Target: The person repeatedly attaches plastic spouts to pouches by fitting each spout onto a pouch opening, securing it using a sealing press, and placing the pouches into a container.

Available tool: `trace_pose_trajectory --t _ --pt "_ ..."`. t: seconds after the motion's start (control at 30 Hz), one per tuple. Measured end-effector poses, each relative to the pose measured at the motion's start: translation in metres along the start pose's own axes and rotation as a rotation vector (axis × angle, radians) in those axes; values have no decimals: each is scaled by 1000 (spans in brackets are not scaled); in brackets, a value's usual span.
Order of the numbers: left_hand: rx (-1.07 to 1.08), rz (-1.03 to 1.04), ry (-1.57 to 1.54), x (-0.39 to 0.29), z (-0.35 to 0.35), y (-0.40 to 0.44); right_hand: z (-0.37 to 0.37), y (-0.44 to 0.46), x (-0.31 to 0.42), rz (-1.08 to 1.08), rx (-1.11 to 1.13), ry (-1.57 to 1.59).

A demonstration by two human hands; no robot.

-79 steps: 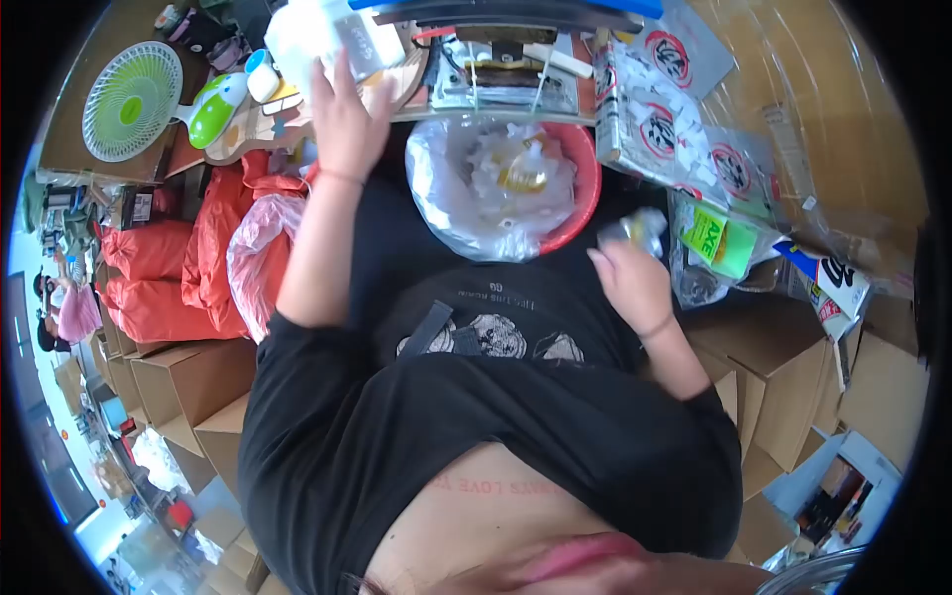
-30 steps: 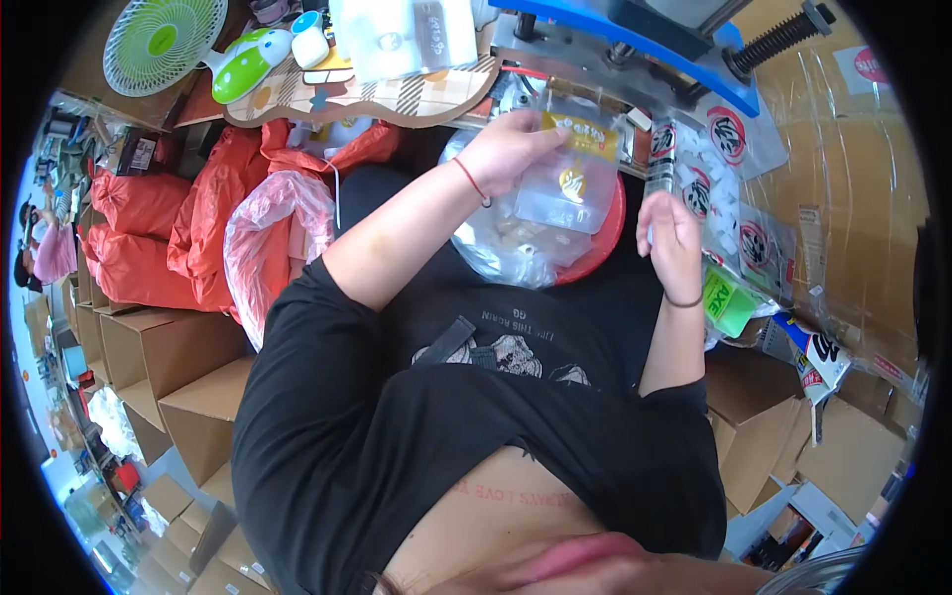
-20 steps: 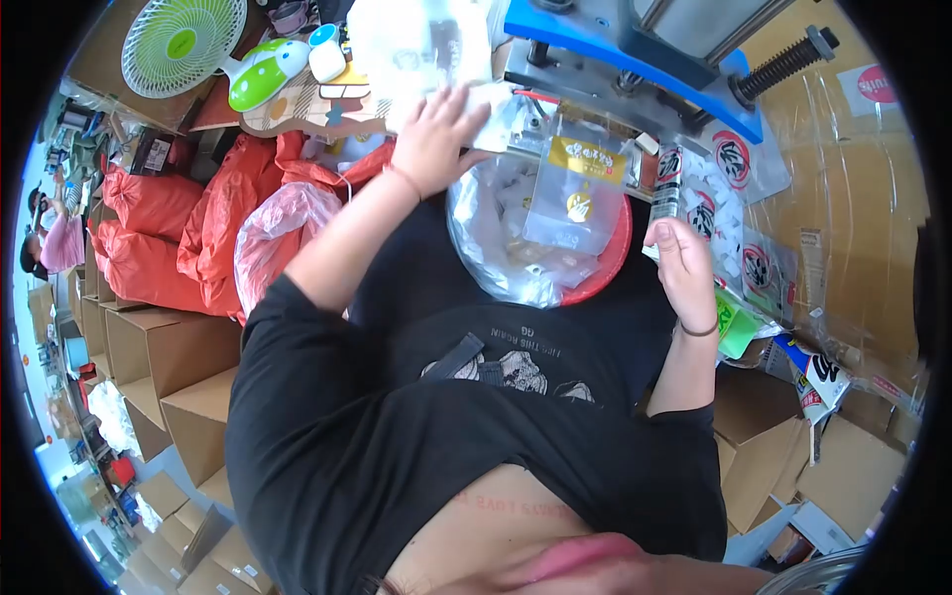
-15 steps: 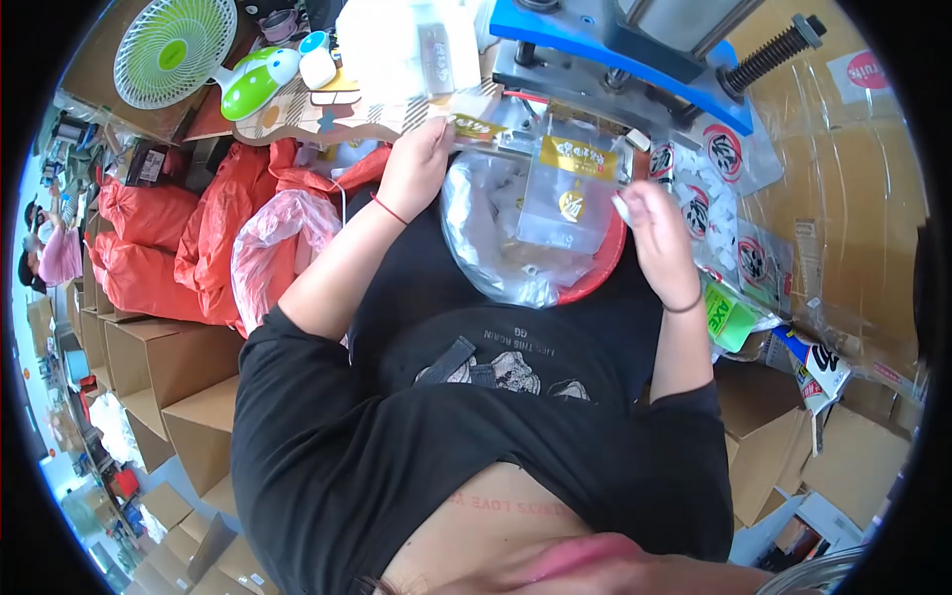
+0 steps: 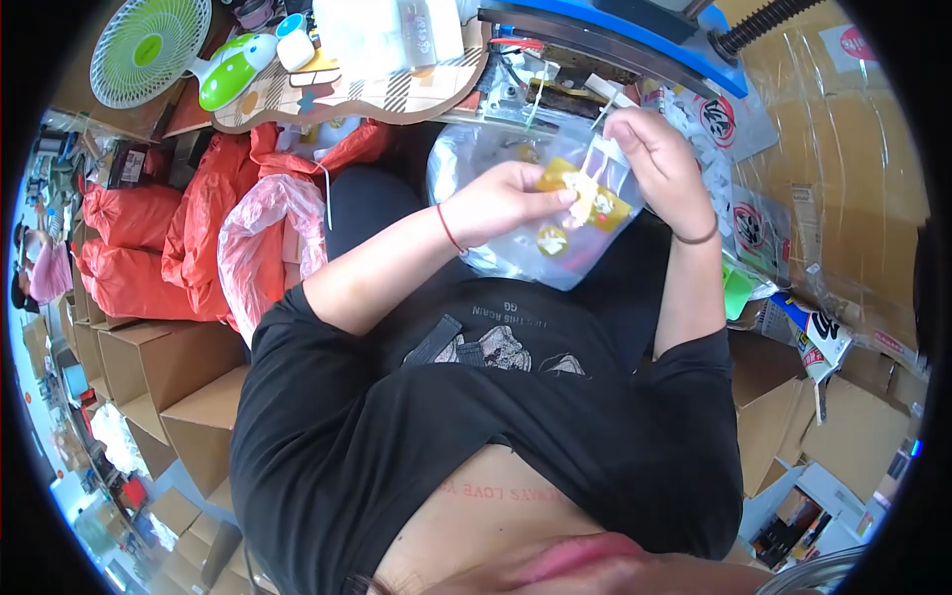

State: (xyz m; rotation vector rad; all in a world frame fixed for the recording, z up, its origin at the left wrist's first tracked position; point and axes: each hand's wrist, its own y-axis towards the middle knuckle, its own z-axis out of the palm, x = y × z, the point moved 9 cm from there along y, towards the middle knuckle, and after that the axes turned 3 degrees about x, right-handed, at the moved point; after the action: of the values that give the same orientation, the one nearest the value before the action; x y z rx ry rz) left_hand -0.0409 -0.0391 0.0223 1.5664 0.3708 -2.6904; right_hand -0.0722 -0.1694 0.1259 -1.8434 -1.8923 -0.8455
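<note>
My left hand pinches a clear plastic bag printed with gold panels and white lettering. The bag is tilted over the lap, in front of a red tub lined with clear plastic. At the bag's upper right edge is my right hand, its fingers closed on a small white piece. Its fingertips hide most of that piece, and I cannot tell if it is joined to the bag. Just beyond the hands stands a press with a blue plate.
A pile of small white pieces lies right of my right hand. At back left are a green and white fan and a wavy-edged board. Red plastic bags and cardboard boxes stand left; a large carton stands right.
My left hand has moved right and toward me, and now grips the gold-printed bag, which is tilted. My right hand has moved slightly up toward the press. The whole view has shifted a little.
</note>
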Motion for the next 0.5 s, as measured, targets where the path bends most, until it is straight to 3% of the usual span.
trace_pose_trajectory --t 0.1,0.13,0.17,0.23,0.33,0.43,0.47,0.5 --pt "70 -93 -100 15 11 7 -6 -14 -13 72 -46 112" --pt "82 -91 -158 18 13 12 -21 -22 -28 150 -79 -121" --pt "31 -62 -75 17 3 19 -29 -33 -42 143 -78 -124" --pt "-62 -44 -96 8 -17 28 -41 -64 -93 431 -58 -636" --pt "-140 -77 -210 -6 -47 45 -23 -70 -108 413 45 -496" --pt "-163 -96 -151 -1 -63 56 -18 -79 -114 319 -80 -408" --pt "-201 6 -117 -4 -66 55 -21 -82 -113 289 -160 -397" --pt "-429 64 210 -24 -89 47 -20 -87 -124 386 -165 -385"
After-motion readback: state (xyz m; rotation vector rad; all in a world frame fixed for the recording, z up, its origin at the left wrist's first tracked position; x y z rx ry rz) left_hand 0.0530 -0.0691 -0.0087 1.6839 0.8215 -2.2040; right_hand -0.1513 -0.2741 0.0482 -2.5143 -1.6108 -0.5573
